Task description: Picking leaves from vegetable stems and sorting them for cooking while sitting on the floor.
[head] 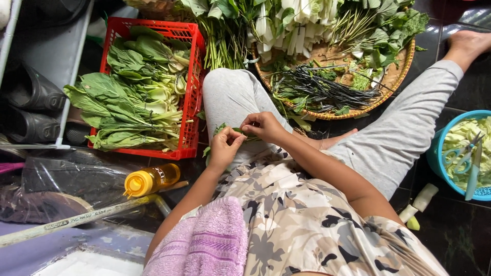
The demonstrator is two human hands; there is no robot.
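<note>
I see both hands meet over the person's left knee, in soft grey trousers. The left hand (224,147) is curled, its fingertips pinched on a small green leafy sprig (221,129). The right hand (263,126) is curled too, and its fingertips nip the same sprig from the other side. The sprig is thin and limp, with small leaves and a short stem, and most of it is hidden by the fingers. It sits just above the knee, between the two hands. The person sits on a dark shiny tile floor (450,235). By the left knee stands a red plastic crate (190,87) with holes in its walls, packed with big flat green leaves on pale stalks. Past the knees lies a round woven tray (396,76), tan and rough, with dark thin stems and bits of green on it. At the right edge of the floor is a round blue plastic basin (436,153) full of pale cut leaves, with scissors (463,156) and a knife (473,171) on top. Near the crate's near corner lies a smooth yellow bottle (151,180). A fluffy pink towel (204,243) hangs on the person's left shoulder.
</note>
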